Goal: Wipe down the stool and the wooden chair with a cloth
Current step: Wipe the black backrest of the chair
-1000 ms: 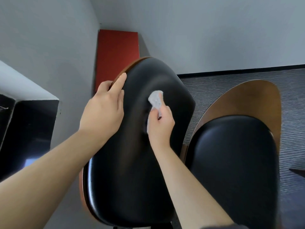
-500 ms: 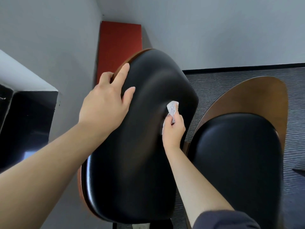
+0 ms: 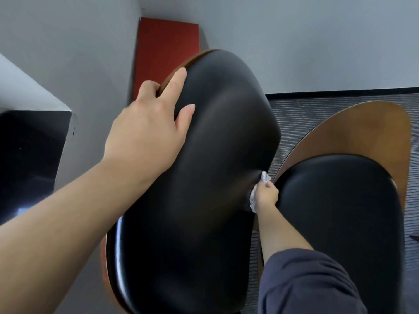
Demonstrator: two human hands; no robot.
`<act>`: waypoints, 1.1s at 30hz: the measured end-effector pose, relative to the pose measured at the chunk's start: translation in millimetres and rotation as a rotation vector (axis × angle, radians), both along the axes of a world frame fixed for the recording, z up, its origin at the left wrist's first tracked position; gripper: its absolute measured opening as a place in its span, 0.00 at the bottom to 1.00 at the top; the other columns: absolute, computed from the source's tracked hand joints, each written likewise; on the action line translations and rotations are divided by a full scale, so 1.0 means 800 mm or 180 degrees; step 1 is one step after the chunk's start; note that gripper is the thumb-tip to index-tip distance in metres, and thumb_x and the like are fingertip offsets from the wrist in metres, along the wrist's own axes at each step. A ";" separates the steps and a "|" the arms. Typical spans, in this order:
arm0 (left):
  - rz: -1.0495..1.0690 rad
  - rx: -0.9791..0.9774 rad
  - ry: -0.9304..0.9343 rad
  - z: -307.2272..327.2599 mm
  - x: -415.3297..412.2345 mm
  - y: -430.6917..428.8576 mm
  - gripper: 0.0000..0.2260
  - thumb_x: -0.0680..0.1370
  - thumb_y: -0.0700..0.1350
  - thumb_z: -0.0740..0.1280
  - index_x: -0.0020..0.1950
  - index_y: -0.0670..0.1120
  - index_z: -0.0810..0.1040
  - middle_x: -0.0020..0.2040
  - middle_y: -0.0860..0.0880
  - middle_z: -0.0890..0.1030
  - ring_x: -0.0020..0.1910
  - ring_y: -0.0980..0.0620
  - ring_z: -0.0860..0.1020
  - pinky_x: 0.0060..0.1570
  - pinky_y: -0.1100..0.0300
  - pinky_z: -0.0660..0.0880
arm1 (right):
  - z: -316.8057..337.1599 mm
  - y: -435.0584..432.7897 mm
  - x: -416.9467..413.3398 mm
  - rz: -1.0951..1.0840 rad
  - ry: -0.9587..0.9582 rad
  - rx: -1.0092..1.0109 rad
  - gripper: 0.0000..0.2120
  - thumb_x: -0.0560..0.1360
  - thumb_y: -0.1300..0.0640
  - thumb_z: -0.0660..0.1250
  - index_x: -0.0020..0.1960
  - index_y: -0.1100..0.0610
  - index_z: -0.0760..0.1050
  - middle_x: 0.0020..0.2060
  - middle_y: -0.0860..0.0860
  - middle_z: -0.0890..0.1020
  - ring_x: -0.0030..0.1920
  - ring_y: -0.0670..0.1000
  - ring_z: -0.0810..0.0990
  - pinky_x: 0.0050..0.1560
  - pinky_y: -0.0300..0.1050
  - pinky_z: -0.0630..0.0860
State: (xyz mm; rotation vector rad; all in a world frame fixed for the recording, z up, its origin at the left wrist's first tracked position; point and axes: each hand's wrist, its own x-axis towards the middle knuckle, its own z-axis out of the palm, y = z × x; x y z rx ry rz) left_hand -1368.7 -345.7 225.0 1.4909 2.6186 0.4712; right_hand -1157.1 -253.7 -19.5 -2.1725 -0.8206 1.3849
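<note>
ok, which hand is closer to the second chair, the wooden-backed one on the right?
Right. The right hand, holding the white cloth, is right beside the second chair; the left hand grips the top edge of the first chair, farther off.

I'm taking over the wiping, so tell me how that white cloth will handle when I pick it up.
Probably floppy: the white cloth bunches and wrinkles in the right hand. Likely very light, as one hand's pinch holds it. It may slide easily on the glossy black chair, so press firmly.
</note>
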 end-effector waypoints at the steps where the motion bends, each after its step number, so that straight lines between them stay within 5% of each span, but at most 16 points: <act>1: -0.0015 0.0011 -0.0023 -0.001 0.000 0.000 0.25 0.81 0.57 0.54 0.78 0.56 0.55 0.64 0.43 0.70 0.45 0.36 0.74 0.45 0.47 0.72 | 0.009 0.006 -0.004 0.0097 -0.0046 0.0220 0.11 0.79 0.58 0.58 0.39 0.56 0.73 0.29 0.51 0.74 0.29 0.52 0.73 0.25 0.36 0.68; 5: -0.0026 0.0037 -0.0083 -0.002 -0.003 0.002 0.25 0.82 0.57 0.53 0.78 0.56 0.55 0.63 0.43 0.70 0.41 0.44 0.67 0.42 0.51 0.68 | 0.007 0.002 -0.001 0.0205 -0.0079 0.0299 0.09 0.79 0.57 0.58 0.43 0.55 0.74 0.33 0.51 0.76 0.32 0.51 0.75 0.28 0.38 0.70; 7: -0.0008 0.0001 -0.0087 -0.002 -0.001 0.001 0.25 0.81 0.57 0.53 0.78 0.56 0.55 0.63 0.43 0.70 0.40 0.43 0.68 0.41 0.51 0.68 | 0.001 -0.003 0.002 0.0209 -0.0200 -0.0003 0.12 0.80 0.51 0.60 0.42 0.55 0.76 0.30 0.53 0.76 0.28 0.53 0.74 0.29 0.38 0.69; 9: -0.0007 -0.0049 -0.0042 0.001 0.002 0.000 0.25 0.81 0.57 0.53 0.78 0.56 0.55 0.64 0.43 0.70 0.41 0.39 0.72 0.41 0.51 0.68 | 0.015 0.001 -0.008 0.0130 -0.0176 0.0052 0.09 0.80 0.55 0.59 0.45 0.56 0.76 0.29 0.51 0.74 0.27 0.52 0.73 0.26 0.38 0.66; 14: 0.0007 -0.0138 -0.0022 0.005 0.004 0.001 0.25 0.82 0.57 0.53 0.79 0.55 0.54 0.64 0.42 0.70 0.41 0.40 0.72 0.39 0.52 0.67 | 0.053 0.001 -0.020 0.0201 -0.0351 0.0369 0.16 0.77 0.64 0.56 0.31 0.57 0.64 0.26 0.52 0.70 0.27 0.54 0.70 0.20 0.34 0.66; 16: 0.0018 -0.0155 -0.0030 0.006 0.004 0.001 0.25 0.82 0.57 0.53 0.79 0.55 0.54 0.64 0.42 0.70 0.40 0.41 0.70 0.39 0.52 0.67 | 0.062 -0.008 -0.037 0.0146 -0.0274 0.0487 0.12 0.75 0.57 0.56 0.36 0.59 0.73 0.30 0.55 0.77 0.31 0.58 0.77 0.30 0.37 0.77; 18: 0.0017 -0.0154 -0.0064 0.007 0.004 0.001 0.25 0.82 0.56 0.53 0.79 0.55 0.54 0.64 0.42 0.70 0.39 0.44 0.67 0.39 0.52 0.67 | 0.058 -0.013 -0.050 0.0318 -0.0233 0.0874 0.19 0.69 0.51 0.53 0.49 0.57 0.79 0.40 0.55 0.82 0.42 0.59 0.81 0.49 0.52 0.81; 22: 0.0013 -0.0199 -0.0139 0.010 0.005 0.000 0.25 0.82 0.57 0.53 0.79 0.55 0.54 0.65 0.42 0.69 0.42 0.39 0.73 0.40 0.51 0.68 | 0.082 -0.030 -0.056 0.0424 -0.0193 0.0865 0.09 0.73 0.58 0.56 0.43 0.54 0.74 0.31 0.50 0.78 0.32 0.54 0.78 0.43 0.51 0.79; 25: 0.0026 -0.0169 -0.0142 0.008 0.005 0.000 0.24 0.82 0.56 0.52 0.79 0.55 0.54 0.65 0.42 0.69 0.40 0.44 0.68 0.40 0.50 0.69 | 0.097 -0.041 -0.065 0.0459 -0.0218 0.1106 0.20 0.73 0.55 0.56 0.59 0.53 0.79 0.48 0.52 0.83 0.49 0.55 0.81 0.57 0.52 0.77; 29: 0.0069 -0.0132 -0.0168 0.011 0.005 0.001 0.23 0.83 0.54 0.51 0.79 0.55 0.54 0.65 0.42 0.69 0.40 0.43 0.67 0.42 0.47 0.71 | 0.108 -0.053 -0.080 0.0720 -0.0064 0.1483 0.20 0.70 0.48 0.52 0.56 0.50 0.77 0.40 0.54 0.81 0.43 0.57 0.81 0.48 0.57 0.79; 33: 0.0020 -0.0139 -0.0173 0.013 0.005 0.002 0.22 0.83 0.53 0.50 0.79 0.55 0.55 0.65 0.42 0.69 0.44 0.37 0.73 0.42 0.48 0.71 | 0.145 -0.057 -0.100 0.1030 0.0025 0.1940 0.19 0.78 0.59 0.58 0.66 0.56 0.76 0.42 0.47 0.78 0.45 0.46 0.77 0.51 0.40 0.75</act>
